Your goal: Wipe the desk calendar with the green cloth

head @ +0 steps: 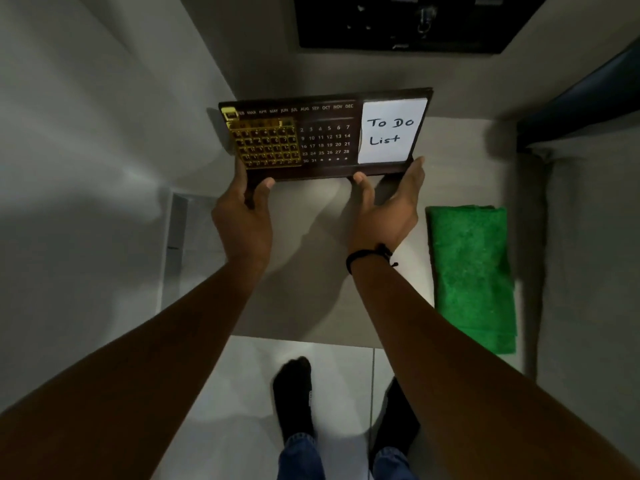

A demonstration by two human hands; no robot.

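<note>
The dark brown desk calendar [325, 133] is held above the white desk, its face toward me, with a gold sliding date frame on its left and a white "To Do List" note pad on its right. My left hand [242, 220] grips its lower left corner, thumb on the front edge. My right hand [384, 209] cups the lower right edge, thumb on the front and fingers spread underneath. The folded green cloth [471, 275] lies flat on the desk to the right of my right forearm, untouched.
The white desk [311, 306] ends at a front edge above a tiled floor, where my feet in dark socks stand. A dark monitor or panel [398, 26] sits at the back. A white wall runs along the left, and a dark blue edge sits at the far right.
</note>
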